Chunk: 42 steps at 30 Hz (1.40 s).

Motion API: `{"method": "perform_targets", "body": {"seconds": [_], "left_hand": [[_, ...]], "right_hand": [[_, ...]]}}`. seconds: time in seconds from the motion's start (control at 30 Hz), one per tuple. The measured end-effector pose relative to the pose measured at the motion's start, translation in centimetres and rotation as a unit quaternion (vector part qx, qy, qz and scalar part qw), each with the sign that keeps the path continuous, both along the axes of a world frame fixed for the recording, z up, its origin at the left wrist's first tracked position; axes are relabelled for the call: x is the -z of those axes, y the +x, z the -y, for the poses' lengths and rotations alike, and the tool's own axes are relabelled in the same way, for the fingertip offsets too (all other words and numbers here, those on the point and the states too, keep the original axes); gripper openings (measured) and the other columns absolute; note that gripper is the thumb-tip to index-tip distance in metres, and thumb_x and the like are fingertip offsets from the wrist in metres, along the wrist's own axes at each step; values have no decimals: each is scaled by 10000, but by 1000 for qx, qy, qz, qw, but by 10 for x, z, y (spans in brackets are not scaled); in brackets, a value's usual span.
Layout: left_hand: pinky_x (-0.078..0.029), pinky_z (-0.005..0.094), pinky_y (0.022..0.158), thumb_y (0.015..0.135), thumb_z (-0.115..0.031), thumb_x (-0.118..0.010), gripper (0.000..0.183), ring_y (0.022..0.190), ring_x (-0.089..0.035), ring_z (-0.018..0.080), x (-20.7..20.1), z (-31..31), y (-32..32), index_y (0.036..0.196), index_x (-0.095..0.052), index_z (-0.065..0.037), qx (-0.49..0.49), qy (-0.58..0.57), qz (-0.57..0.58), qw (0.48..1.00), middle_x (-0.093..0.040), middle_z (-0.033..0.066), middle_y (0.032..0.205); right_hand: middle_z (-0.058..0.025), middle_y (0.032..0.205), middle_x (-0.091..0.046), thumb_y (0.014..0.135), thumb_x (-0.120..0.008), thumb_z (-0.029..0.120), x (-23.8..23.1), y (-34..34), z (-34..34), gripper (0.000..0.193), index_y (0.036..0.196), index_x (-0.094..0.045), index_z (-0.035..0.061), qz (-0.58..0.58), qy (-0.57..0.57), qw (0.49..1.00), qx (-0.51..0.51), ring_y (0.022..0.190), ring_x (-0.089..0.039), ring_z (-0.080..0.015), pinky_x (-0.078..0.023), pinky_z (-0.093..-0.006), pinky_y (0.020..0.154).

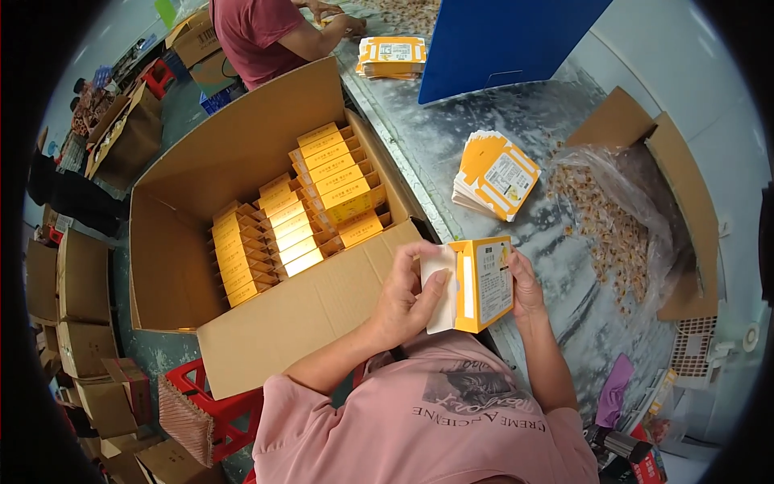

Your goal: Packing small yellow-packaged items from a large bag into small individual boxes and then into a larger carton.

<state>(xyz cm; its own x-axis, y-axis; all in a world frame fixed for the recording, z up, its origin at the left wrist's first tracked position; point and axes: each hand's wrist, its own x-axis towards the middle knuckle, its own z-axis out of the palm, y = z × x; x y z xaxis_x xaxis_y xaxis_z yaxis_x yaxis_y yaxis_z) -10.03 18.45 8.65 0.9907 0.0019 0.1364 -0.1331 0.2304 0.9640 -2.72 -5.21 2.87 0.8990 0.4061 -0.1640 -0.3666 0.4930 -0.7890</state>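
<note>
In front of my chest I hold a small yellow-and-white carton [488,282] with its left end open. My left hand [405,290] pinches the white end flap [439,306] between thumb and fingers. Around the carton's right side wraps my right hand [526,282], thumb on the printed face. Just beyond it, a fanned stack of flattened cartons [504,173] lies on the table. To the left stands a large open cardboard box [165,258], holding rows of yellow cartons [282,222]. What is inside the carton I hold cannot be seen.
An open box [681,202] lined with clear plastic [645,194] spills small wrapped pieces [609,234] onto the marbled table. A blue board [508,48] stands beyond, near another carton stack [391,55]. A co-worker [258,40] works at upper left. A red stool [230,431] stands lower left.
</note>
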Motion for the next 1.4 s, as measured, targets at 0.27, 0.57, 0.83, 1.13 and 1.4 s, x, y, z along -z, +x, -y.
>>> {"method": "perform_targets", "body": {"seconds": [0.27,0.57,0.83,1.13,1.4], "left_hand": [[-534,286,757,1045,-219,-519,331,990,-643,150,-21,1,-12,1247,-557,41,20,128,-97,987,-663,123,1085],[-353,259,993,1062,-334,-459,370,1085,-487,89,3,6,-11,1223,-597,-30,44,-24,-168,985,-602,13,1122],[-367,258,968,1033,-292,-536,270,1061,-488,91,0,19,-17,1125,-554,-38,12,-130,-199,971,-519,12,1090],[-498,310,837,988,-151,-607,189,958,-570,189,17,28,-21,1111,-544,-22,-107,86,6,990,-529,109,1104],[-491,378,714,929,-146,-683,236,836,-596,292,10,24,-22,1082,-564,-11,-76,123,45,988,-559,161,961]], "right_hand": [[-118,1176,-644,875,-771,301,-35,-6,-4,605,1279,-457,-22,139,-81,983,84,1057,-643,-168,-515,-298,935],[-124,1180,-639,839,-813,256,-51,-15,1,668,1288,-403,-23,210,-154,958,120,1065,-631,-158,-501,-295,939],[-119,1187,-633,847,-805,260,-34,-12,4,657,1292,-410,-18,195,-145,962,122,1062,-629,-159,-500,-294,943],[-91,1162,-611,892,-756,212,-23,-12,2,571,1306,-430,-10,144,-83,979,122,1049,-599,-148,-473,-295,960],[-101,1192,-621,926,-715,228,-18,-11,1,506,1283,-451,-13,131,-56,985,95,1084,-602,-152,-475,-303,965]]}}
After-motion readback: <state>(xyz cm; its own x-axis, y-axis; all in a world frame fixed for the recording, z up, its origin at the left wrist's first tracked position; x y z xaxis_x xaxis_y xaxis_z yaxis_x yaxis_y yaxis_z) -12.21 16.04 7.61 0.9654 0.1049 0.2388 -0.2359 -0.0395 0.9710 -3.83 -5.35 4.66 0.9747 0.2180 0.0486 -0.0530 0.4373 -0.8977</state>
